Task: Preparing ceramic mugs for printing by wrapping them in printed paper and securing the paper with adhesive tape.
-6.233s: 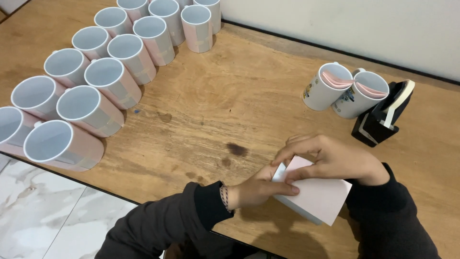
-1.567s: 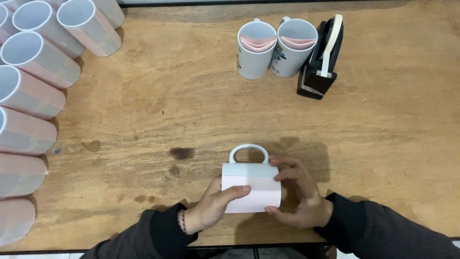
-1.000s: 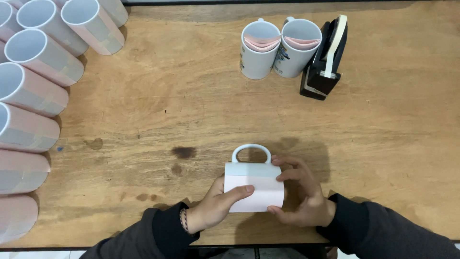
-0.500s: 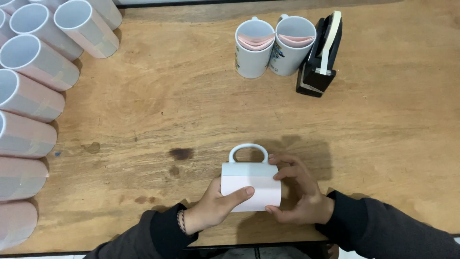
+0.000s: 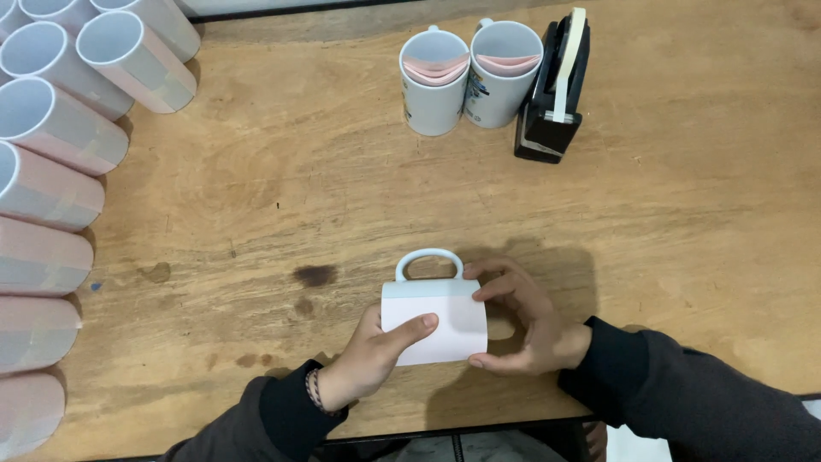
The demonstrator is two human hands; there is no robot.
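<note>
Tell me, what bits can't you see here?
- White ceramic mug wrapped in white paper, head view: the paper and both hands cover its body; only the handle shows.
- Left hand: its fingers hide behind the mug.
- Row of paper-wrapped mugs lying down: cut off by the left edge.

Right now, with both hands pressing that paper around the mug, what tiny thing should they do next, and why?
Probably reach the right hand toward the black tape dispenser for a strip. The white paper is already wrapped around the mug, and only the left hand and right hand pin it; no tape shows on it. The left thumb could likely hold the paper alone meanwhile.
</note>
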